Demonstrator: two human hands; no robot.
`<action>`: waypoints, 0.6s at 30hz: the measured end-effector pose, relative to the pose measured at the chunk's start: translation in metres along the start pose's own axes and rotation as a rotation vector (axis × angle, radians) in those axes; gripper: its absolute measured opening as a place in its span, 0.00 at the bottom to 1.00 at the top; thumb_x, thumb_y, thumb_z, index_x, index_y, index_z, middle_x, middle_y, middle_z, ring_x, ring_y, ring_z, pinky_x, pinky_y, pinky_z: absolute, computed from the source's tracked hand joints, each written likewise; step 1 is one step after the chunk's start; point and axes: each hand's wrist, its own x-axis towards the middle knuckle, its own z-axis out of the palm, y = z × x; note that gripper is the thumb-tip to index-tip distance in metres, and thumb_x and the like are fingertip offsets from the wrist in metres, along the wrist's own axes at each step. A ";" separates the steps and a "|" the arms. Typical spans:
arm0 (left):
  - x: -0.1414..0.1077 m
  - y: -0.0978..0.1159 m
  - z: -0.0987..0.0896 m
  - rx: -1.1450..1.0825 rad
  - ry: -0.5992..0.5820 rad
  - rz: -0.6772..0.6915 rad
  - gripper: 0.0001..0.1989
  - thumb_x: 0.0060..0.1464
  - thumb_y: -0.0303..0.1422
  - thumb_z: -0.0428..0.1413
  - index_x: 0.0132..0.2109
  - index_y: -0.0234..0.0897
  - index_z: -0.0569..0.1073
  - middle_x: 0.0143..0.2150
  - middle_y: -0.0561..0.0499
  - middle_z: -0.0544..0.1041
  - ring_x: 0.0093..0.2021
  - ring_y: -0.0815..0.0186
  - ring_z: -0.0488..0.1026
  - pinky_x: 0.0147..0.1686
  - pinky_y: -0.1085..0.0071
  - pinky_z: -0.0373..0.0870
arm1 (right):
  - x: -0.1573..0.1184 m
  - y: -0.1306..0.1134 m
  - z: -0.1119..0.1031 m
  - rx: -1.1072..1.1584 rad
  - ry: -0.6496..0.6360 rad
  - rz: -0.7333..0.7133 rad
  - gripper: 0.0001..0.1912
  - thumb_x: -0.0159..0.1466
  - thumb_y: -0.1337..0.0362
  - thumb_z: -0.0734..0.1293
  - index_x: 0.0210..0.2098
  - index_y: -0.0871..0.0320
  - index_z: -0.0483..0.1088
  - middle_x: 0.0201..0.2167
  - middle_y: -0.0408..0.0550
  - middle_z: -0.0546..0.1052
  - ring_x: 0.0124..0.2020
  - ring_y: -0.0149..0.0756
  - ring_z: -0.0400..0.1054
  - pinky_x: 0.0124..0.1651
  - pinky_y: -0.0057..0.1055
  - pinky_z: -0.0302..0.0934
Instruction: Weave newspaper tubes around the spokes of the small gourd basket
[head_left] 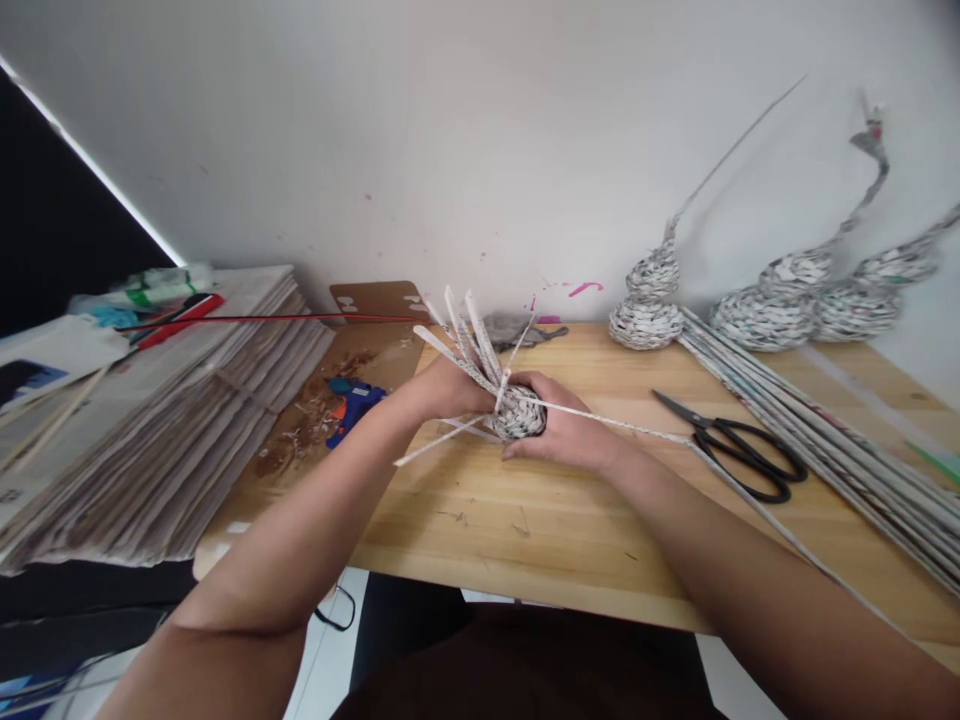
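Note:
A small round weave of rolled newspaper [520, 414] is held just above the wooden table. My right hand [566, 425] cups it from the right, thumb below and fingers over the far side. On the left, my left hand [457, 388] is closed at the base of the upright paper strips [471, 335] that fan out from the weave; its fingertips are partly hidden behind them. One long paper strand [600, 415] runs from the weave rightward over my right wrist and down along the forearm. Another strip [431, 446] sticks out to the lower left.
Black scissors [739, 445] lie on the right beside a bundle of long paper rolls [817, 430]. Gourd-shaped paper weaves [646, 300] stand along the wall. A blue glue gun [356, 412] and a tall stack of newspapers [172, 440] are on the left.

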 end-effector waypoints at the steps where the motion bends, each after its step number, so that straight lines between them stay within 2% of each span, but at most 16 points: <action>1: 0.000 -0.001 -0.001 -0.029 -0.003 0.005 0.04 0.42 0.27 0.62 0.29 0.35 0.74 0.26 0.52 0.76 0.27 0.67 0.70 0.29 0.72 0.67 | 0.000 0.001 -0.001 0.004 -0.015 -0.005 0.48 0.43 0.47 0.80 0.58 0.55 0.63 0.54 0.54 0.73 0.54 0.51 0.68 0.54 0.45 0.62; 5: 0.004 0.005 -0.005 -0.067 -0.086 0.063 0.05 0.43 0.26 0.61 0.32 0.36 0.77 0.30 0.51 0.79 0.30 0.66 0.73 0.30 0.71 0.69 | 0.001 0.003 0.000 -0.017 -0.042 -0.020 0.48 0.41 0.44 0.80 0.57 0.55 0.67 0.51 0.54 0.75 0.52 0.53 0.68 0.53 0.47 0.62; 9: 0.009 0.004 -0.005 0.017 -0.171 0.125 0.04 0.42 0.23 0.59 0.29 0.35 0.76 0.28 0.53 0.77 0.29 0.66 0.72 0.29 0.73 0.66 | 0.005 0.001 0.000 -0.060 -0.058 -0.024 0.42 0.41 0.45 0.80 0.52 0.55 0.71 0.44 0.52 0.77 0.48 0.52 0.69 0.52 0.46 0.62; 12: 0.009 -0.003 -0.004 0.028 -0.154 0.129 0.03 0.41 0.23 0.59 0.28 0.34 0.76 0.27 0.53 0.76 0.29 0.67 0.72 0.29 0.74 0.65 | 0.006 -0.001 -0.002 -0.084 -0.063 -0.002 0.38 0.41 0.45 0.80 0.48 0.55 0.73 0.40 0.50 0.78 0.45 0.51 0.70 0.49 0.44 0.63; 15: 0.004 -0.009 -0.005 -0.041 -0.106 0.098 0.03 0.41 0.26 0.61 0.28 0.34 0.75 0.26 0.53 0.76 0.28 0.68 0.71 0.28 0.74 0.65 | 0.004 -0.004 -0.005 -0.066 -0.057 -0.001 0.40 0.41 0.44 0.80 0.49 0.55 0.72 0.43 0.52 0.78 0.48 0.53 0.70 0.51 0.45 0.63; 18: 0.000 -0.012 -0.006 -0.083 -0.118 0.069 0.05 0.41 0.28 0.62 0.29 0.34 0.74 0.27 0.53 0.76 0.28 0.69 0.71 0.29 0.74 0.66 | -0.001 -0.011 -0.006 0.036 0.003 -0.004 0.38 0.47 0.45 0.78 0.53 0.54 0.71 0.48 0.52 0.77 0.50 0.51 0.70 0.53 0.45 0.63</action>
